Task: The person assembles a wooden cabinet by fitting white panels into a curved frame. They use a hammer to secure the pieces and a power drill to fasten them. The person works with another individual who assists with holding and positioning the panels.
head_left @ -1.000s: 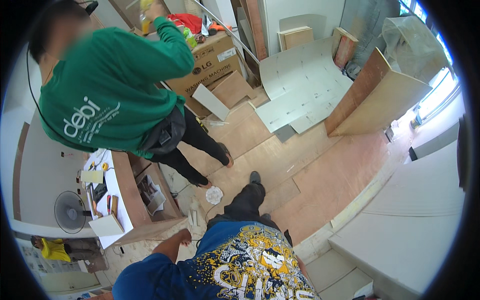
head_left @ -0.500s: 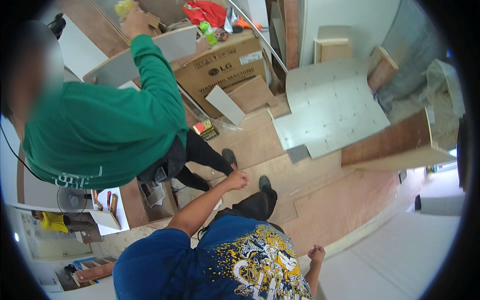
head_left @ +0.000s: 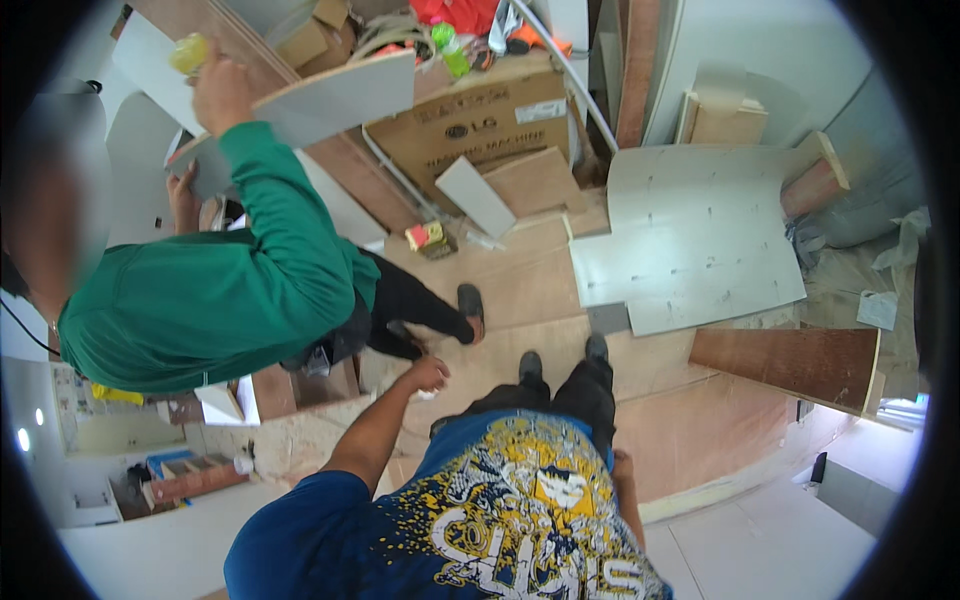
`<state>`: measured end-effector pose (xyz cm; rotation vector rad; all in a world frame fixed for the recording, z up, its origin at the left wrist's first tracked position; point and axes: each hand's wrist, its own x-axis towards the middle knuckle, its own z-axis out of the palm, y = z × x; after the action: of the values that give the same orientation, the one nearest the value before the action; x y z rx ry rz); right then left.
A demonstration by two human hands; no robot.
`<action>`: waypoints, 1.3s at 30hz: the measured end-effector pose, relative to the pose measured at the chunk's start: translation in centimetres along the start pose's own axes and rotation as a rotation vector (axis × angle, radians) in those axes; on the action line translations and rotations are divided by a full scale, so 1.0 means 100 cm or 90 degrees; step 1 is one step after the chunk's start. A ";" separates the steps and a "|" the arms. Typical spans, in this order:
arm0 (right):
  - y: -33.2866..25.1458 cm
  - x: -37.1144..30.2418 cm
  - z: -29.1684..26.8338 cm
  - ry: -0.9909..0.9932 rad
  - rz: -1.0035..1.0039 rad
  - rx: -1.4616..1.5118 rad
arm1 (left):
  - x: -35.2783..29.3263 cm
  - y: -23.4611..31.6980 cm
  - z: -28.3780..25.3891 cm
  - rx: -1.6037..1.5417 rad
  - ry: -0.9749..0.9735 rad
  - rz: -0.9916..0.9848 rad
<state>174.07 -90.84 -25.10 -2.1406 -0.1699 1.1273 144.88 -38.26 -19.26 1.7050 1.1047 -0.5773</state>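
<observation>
My left hand (head_left: 428, 374) hangs low in front of my body, over the floor, with its fingers curled in a loose fist. I see nothing in it. Beside the right side of my blue printed shirt (head_left: 520, 500) is my right hand (head_left: 622, 466); the shirt covers part of it and its fingers do not show. Neither hand touches any of the boards. To my left a co-worker in a green sweatshirt (head_left: 210, 310) raises a yellow object (head_left: 188, 54) in one hand, above a curved white panel (head_left: 345, 92). Their other hand (head_left: 183, 197) is at the panel's lower edge.
A large cardboard box (head_left: 470, 135) stands ahead, with a white board (head_left: 475, 196) leaning on it. A big white sheet (head_left: 690, 235) lies on the floor ahead right. Near it is a brown wood panel (head_left: 785, 362). A small yellow-and-red box (head_left: 428, 238) sits near the co-worker's feet.
My view has shifted, and both my feet now show. My left hand has moved left and my right hand has drawn in behind my shirt. The co-worker's raised hand has moved down and left.
</observation>
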 end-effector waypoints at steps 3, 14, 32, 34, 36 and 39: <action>0.035 0.078 -0.046 -0.128 -0.139 -0.310 | -0.027 -0.031 0.009 -0.169 0.081 -0.150; -0.164 0.280 -0.221 -0.058 0.019 0.133 | -0.116 0.015 0.193 -0.264 0.075 -0.119; -0.153 0.323 -0.104 -0.330 0.034 -0.092 | -0.129 0.055 0.216 -0.599 0.196 -0.178; -0.176 0.311 -0.099 -0.329 0.028 -0.115 | -0.132 0.021 0.243 -0.301 0.177 -0.027; -0.188 0.305 -0.099 -0.300 0.048 -0.105 | -0.122 0.006 0.233 -0.209 0.177 0.011; -0.202 0.296 -0.094 -0.268 0.082 -0.074 | -0.124 -0.007 0.223 -0.366 0.175 -0.140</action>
<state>203.33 -68.42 -28.65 -2.0092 -0.2967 1.6728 140.94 -63.43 -18.85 1.1884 1.4970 -0.1276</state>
